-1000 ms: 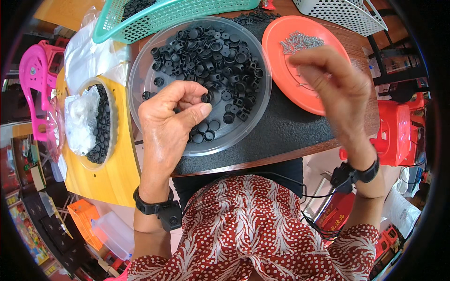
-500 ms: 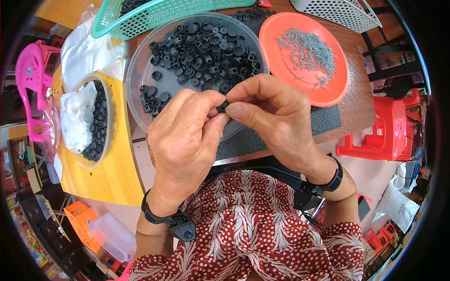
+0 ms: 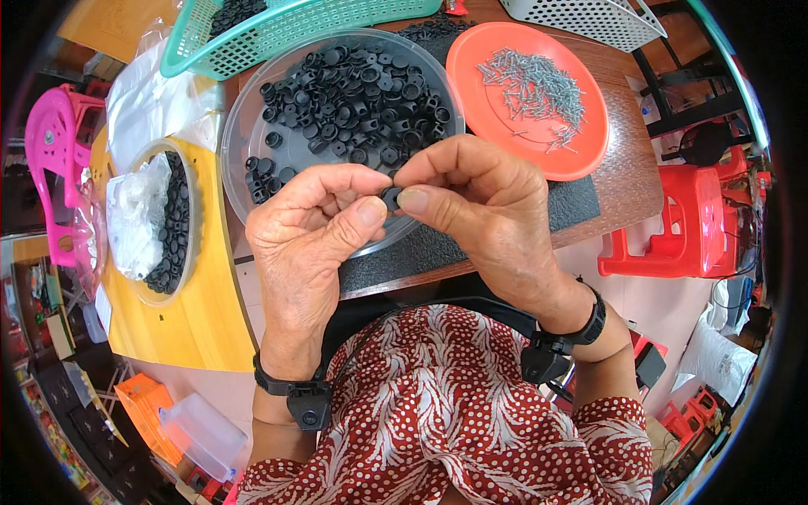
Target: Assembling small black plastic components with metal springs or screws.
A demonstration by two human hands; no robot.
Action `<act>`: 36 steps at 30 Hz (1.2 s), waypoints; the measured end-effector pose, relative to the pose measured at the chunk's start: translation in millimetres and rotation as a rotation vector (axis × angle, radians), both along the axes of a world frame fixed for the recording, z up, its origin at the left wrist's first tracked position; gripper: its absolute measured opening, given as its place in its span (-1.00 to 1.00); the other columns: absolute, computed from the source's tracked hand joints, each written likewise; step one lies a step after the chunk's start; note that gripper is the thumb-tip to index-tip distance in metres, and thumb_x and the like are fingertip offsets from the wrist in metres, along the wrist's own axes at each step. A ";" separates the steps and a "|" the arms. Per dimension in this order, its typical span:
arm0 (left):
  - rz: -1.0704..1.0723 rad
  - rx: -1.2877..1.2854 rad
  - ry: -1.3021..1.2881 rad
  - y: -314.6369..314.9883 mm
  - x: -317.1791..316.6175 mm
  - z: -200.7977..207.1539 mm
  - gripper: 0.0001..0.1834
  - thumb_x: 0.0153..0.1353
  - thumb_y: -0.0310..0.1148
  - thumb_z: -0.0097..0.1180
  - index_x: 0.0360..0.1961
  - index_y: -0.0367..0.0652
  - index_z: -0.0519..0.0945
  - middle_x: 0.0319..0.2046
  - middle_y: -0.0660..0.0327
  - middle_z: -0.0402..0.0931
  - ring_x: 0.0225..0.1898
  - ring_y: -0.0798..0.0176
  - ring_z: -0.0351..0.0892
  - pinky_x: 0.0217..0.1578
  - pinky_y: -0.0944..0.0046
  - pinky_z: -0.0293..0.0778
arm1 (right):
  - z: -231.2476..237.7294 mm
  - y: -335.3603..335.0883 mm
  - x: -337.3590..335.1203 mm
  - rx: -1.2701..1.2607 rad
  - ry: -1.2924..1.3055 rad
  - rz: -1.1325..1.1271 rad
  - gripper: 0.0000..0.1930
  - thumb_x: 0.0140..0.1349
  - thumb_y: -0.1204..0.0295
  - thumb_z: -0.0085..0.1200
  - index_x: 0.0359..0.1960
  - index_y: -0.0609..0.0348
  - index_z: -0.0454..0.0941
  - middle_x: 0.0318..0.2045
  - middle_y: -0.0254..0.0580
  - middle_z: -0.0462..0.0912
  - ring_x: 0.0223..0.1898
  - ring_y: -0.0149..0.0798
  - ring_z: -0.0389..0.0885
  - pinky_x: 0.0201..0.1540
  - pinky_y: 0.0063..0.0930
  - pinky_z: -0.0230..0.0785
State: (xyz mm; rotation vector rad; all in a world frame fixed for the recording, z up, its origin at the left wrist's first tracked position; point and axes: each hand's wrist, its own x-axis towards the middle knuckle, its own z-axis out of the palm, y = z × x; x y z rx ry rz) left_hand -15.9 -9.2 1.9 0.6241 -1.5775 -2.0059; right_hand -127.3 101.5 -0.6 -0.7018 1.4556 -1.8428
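Between my two hands, over the near rim of a large clear round tub (image 3: 233,168), is a small black plastic part (image 3: 390,198). My right hand (image 3: 484,194) pinches it between thumb and forefinger. My left hand (image 3: 316,223) is curled against its other side, thumb and fingertips touching or nearly touching it. Many similar black plastic parts (image 3: 353,97) lie in the tub. Right of the tub, an orange-red plate (image 3: 475,93) carries a heap of thin silvery metal pins or screws (image 3: 539,84). What the curled fingers cover is hidden.
A teal basket (image 3: 337,13) and a white perforated basket (image 3: 589,18) stand at the back. On the yellow table (image 3: 202,311) at left sits a clear tub (image 3: 195,219) with black parts and a plastic bag. A dark mat (image 3: 576,206) lies under the plate; a red stool (image 3: 673,227) is at right.
My left thumb and forefinger have spread apart and the left hand has turned, showing more of the black part. My right hand keeps its pinch. The whole view has shifted slightly.
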 end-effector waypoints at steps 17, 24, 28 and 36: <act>0.120 -0.532 0.036 12.3 -0.8 0.8 -0.77 -0.10 -0.58 0.26 -0.33 -0.35 0.58 -0.40 0.18 0.46 -0.38 0.36 0.39 -0.33 0.43 0.32 | 8.5 7.2 1.4 0.009 -0.507 0.157 -0.86 0.11 0.44 0.12 -0.35 0.24 0.50 -0.51 -0.32 0.55 -0.51 -0.58 0.43 -0.53 -0.76 0.18; 0.098 -0.394 0.079 11.9 -1.7 -5.1 -0.73 0.01 -0.45 0.25 -0.27 -0.35 0.53 -0.35 0.20 0.45 -0.35 0.38 0.42 -0.31 0.47 0.36 | -2.5 9.7 0.9 -0.046 -0.245 0.058 -0.93 0.05 0.55 0.07 -0.49 0.31 0.47 -0.58 -0.34 0.52 -0.54 -0.58 0.41 -0.53 -0.65 0.26; 0.145 -0.326 0.057 7.5 1.1 -9.7 -0.73 0.04 -0.45 0.23 -0.25 -0.35 0.52 -0.38 0.16 0.48 -0.42 0.38 0.46 -0.34 0.45 0.41 | -6.1 31.1 -52.3 0.217 0.402 -0.137 -0.91 0.08 0.61 0.09 -0.35 0.25 0.55 -0.44 -0.38 0.57 -0.39 -0.55 0.48 -0.30 -0.65 0.36; 0.128 -0.181 0.038 1.7 2.0 -9.2 -0.70 0.03 -0.43 0.24 -0.23 -0.38 0.50 -0.45 0.14 0.48 -0.47 0.37 0.42 -0.37 0.44 0.35 | -21.6 47.6 -121.3 0.362 1.258 -0.170 -0.88 -0.10 0.64 0.05 -0.47 0.21 0.55 -0.53 -0.16 0.55 -0.38 -0.11 0.48 -0.34 -0.27 0.35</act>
